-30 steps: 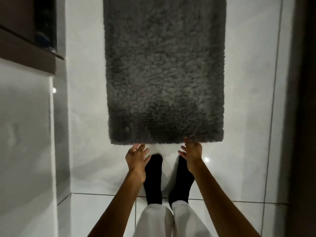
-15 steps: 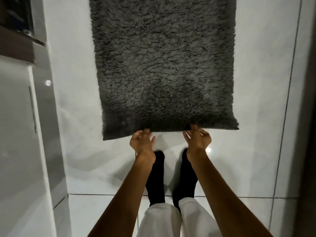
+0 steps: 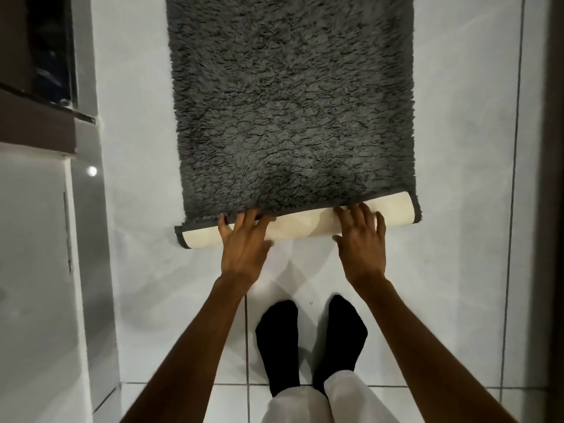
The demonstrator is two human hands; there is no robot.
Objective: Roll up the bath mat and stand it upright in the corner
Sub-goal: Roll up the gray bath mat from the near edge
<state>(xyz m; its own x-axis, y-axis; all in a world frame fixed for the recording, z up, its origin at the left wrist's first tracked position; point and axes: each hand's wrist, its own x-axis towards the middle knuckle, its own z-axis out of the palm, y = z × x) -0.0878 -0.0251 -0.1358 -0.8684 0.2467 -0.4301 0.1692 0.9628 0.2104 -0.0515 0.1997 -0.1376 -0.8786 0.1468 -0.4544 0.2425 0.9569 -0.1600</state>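
Observation:
A shaggy dark grey bath mat (image 3: 293, 102) lies flat on the white tiled floor and runs away from me. Its near end is folded over into a low roll (image 3: 305, 224) that shows the cream rubber backing. My left hand (image 3: 244, 242) presses on the left part of the roll, fingers spread over its far edge. My right hand (image 3: 360, 236) presses on the right part in the same way. The roll sits slightly askew, its right end farther from me than its left.
My feet in black socks (image 3: 311, 337) stand on the tiles just behind the roll. A white cabinet or counter front (image 3: 39, 270) with a dark ledge (image 3: 36, 123) lines the left side. A dark wall or door edge (image 3: 552, 209) runs down the right.
Both hands lifted the mat's near edge and turned it over away from me, so the cream backing now shows as a first roll. My feet have stepped back from the mat.

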